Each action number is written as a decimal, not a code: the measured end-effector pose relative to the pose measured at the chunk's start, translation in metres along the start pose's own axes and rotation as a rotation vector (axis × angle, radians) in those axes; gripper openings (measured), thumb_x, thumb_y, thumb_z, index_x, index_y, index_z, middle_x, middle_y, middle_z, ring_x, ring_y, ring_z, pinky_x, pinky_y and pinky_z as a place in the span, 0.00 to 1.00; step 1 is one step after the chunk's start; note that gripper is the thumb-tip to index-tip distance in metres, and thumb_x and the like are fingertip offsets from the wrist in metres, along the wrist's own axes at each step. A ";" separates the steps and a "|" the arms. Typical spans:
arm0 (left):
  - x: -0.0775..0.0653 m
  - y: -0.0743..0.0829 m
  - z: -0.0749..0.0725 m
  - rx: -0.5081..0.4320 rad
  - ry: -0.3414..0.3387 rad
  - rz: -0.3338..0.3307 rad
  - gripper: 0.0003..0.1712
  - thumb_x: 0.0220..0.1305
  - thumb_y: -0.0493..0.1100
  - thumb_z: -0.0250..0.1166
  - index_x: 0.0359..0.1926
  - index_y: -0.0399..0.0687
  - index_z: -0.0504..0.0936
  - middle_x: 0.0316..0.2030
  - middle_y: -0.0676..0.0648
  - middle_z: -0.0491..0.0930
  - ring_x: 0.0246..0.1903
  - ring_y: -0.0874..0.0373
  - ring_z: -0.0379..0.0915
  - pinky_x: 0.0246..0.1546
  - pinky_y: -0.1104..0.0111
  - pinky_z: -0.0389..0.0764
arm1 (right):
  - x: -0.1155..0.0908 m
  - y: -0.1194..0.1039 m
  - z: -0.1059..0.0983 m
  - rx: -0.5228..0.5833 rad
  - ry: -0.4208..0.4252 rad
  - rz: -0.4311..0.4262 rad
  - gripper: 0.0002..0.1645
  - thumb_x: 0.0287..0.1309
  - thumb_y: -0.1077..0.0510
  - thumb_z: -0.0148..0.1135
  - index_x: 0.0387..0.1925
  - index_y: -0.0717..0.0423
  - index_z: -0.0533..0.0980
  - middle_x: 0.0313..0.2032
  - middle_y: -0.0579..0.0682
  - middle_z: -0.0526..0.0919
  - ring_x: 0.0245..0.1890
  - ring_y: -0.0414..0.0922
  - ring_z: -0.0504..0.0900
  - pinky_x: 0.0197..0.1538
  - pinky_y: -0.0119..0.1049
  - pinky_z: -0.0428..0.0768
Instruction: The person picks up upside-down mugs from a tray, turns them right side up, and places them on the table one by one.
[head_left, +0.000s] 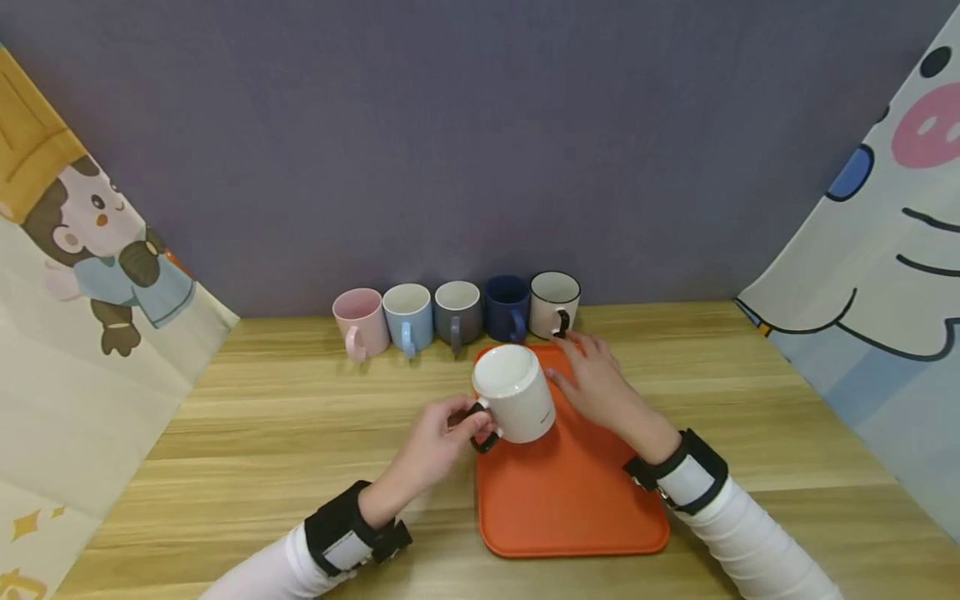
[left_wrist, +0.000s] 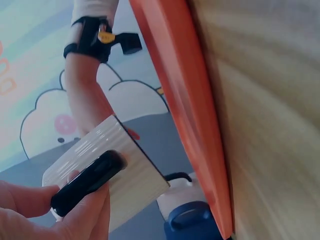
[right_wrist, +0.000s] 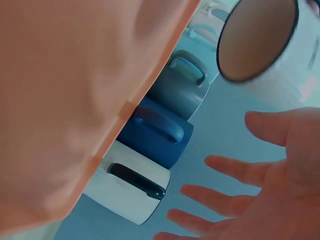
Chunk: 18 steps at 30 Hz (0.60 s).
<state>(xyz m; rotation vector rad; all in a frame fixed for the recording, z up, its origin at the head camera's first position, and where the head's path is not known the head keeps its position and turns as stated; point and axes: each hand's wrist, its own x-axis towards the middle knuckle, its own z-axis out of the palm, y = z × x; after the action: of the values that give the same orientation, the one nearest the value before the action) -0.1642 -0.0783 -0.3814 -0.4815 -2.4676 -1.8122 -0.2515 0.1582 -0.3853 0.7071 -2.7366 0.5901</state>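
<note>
My left hand point(head_left: 438, 437) pinches the black handle point(left_wrist: 85, 185) of a white mug point(head_left: 528, 404) between thumb and fingers. That mug is held upside down over the orange tray point(head_left: 570, 508), its base tilted up in the head view and its dark-rimmed mouth point(right_wrist: 257, 37) facing down in the right wrist view. My right hand point(head_left: 600, 385) is to the right of it, fingers straight and spread, holding nothing. Its fingertips point(right_wrist: 215, 161) point toward the back row, where a second white mug point(head_left: 551, 317) with black rim and handle stands upright.
Left of that white mug stand a navy mug point(head_left: 504, 312), a grey mug point(head_left: 459, 321), a light blue mug point(head_left: 408, 321) and a pink mug point(head_left: 363, 325), all upright. They line up on the wooden table point(head_left: 300, 442) along a grey back panel point(head_left: 465, 150). Printed cloths hang at both sides.
</note>
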 end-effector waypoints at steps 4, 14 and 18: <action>0.012 0.000 -0.001 -0.028 0.081 0.003 0.07 0.63 0.34 0.61 0.34 0.31 0.81 0.30 0.37 0.84 0.31 0.52 0.81 0.35 0.67 0.82 | 0.000 -0.001 0.000 -0.016 0.017 0.000 0.31 0.64 0.51 0.57 0.62 0.64 0.66 0.62 0.71 0.64 0.61 0.71 0.61 0.60 0.67 0.62; 0.036 0.004 -0.002 -0.218 0.196 0.002 0.07 0.65 0.30 0.57 0.37 0.25 0.78 0.33 0.30 0.83 0.33 0.46 0.81 0.41 0.58 0.83 | 0.001 -0.004 0.001 -0.005 0.030 -0.007 0.31 0.63 0.52 0.58 0.62 0.66 0.66 0.60 0.71 0.66 0.60 0.71 0.63 0.59 0.65 0.64; 0.043 0.004 -0.001 -0.244 0.220 0.006 0.08 0.65 0.30 0.57 0.37 0.25 0.77 0.35 0.29 0.82 0.35 0.44 0.82 0.42 0.61 0.83 | 0.001 -0.006 0.003 0.000 0.012 -0.001 0.31 0.63 0.52 0.58 0.62 0.66 0.66 0.61 0.70 0.66 0.60 0.71 0.63 0.59 0.65 0.65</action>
<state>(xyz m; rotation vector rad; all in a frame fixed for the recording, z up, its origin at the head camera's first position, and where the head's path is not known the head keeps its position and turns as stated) -0.2042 -0.0684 -0.3682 -0.2794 -2.1141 -2.0521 -0.2501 0.1516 -0.3855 0.7026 -2.7249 0.5921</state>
